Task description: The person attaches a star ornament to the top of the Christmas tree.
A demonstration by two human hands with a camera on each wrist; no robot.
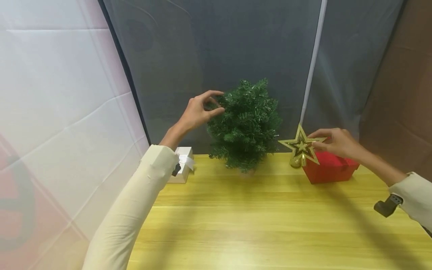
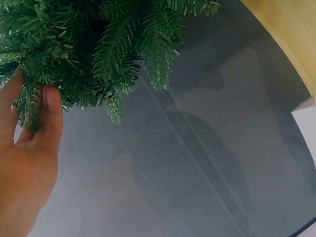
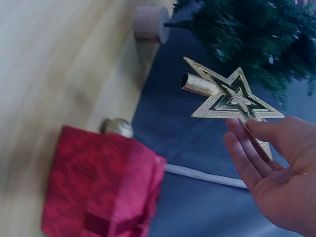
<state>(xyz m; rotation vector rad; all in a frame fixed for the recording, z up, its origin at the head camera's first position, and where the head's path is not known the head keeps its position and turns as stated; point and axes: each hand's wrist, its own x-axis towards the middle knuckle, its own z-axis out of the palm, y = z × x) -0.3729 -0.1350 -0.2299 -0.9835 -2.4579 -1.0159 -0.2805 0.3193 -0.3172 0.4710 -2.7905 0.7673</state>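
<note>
A small green artificial Christmas tree (image 1: pixel 248 123) stands at the back of the table on a round wooden base (image 3: pixel 150 24). My left hand (image 1: pixel 199 110) is at the tree's left side, thumb and fingers apart. A branch tip (image 2: pixel 30 106) lies between them in the left wrist view; whether they press it, I cannot tell. To the tree's right, my right hand (image 1: pixel 337 141) pinches a gold star tree topper (image 1: pixel 301 145) by one point, thumb on the front. The star's hollow socket (image 3: pixel 200 84) points away from that hand.
Below the right hand sits a red gift box (image 1: pixel 330 167), a gold ball (image 3: pixel 118 127) beside it. A white box with a ribbon (image 1: pixel 185 165) stands left of the tree. Grey fabric (image 1: pixel 219 45) hangs behind the yellow wooden table (image 1: pixel 236 221).
</note>
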